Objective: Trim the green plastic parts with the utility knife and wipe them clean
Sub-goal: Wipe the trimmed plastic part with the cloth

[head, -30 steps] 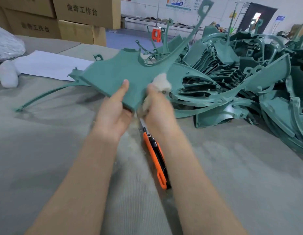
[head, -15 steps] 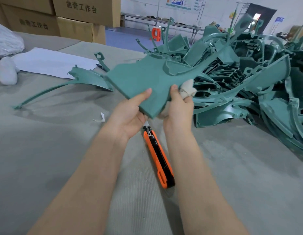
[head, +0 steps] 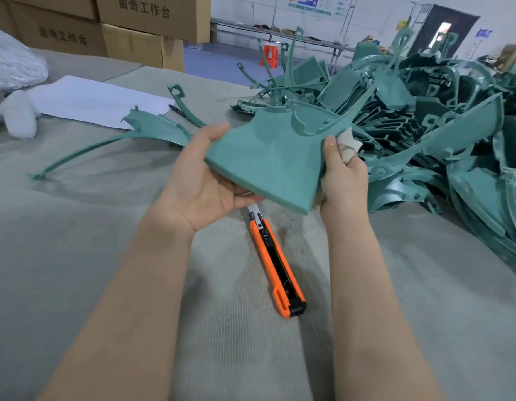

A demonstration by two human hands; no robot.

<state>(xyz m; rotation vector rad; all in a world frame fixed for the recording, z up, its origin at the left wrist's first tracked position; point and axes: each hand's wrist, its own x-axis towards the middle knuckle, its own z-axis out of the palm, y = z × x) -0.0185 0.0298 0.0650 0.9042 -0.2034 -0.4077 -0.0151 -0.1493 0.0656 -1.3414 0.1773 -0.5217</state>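
**Part** point(head: 268, 157): green flat panel with a thin arm rising to the upper right. Held in the air above the desk point(head: 77, 256), near corner over the knife's blade end. Shifted right and laid flatter than half a second ago.

**Left hand** point(head: 204, 186): palm up under the panel's left edge. Fingers hidden beneath the panel, thumb straight along the edge. Half a second ago, at the near corner with thumb on top.

**Right hand** point(head: 342, 180): on the right edge, thumb pressed on the top face. Fingers curled behind, pinching a rag point(head: 348, 143) against the panel. Moved out to that edge from the near corner.

**Knife** point(head: 277, 267): orange, flat on the desk between the forearms, blade pointing away. Untouched, place unchanged.

**Pile** point(head: 439, 125): many green parts heaped on the desk's right side, just behind the held panel.

**Loose part** point(head: 152, 131): curved, lying on the desk left of the held one, beside a white sheet point(head: 97, 101).

**Boxes** point(head: 141, 21): cardboard, stacked beyond the desk at far left.
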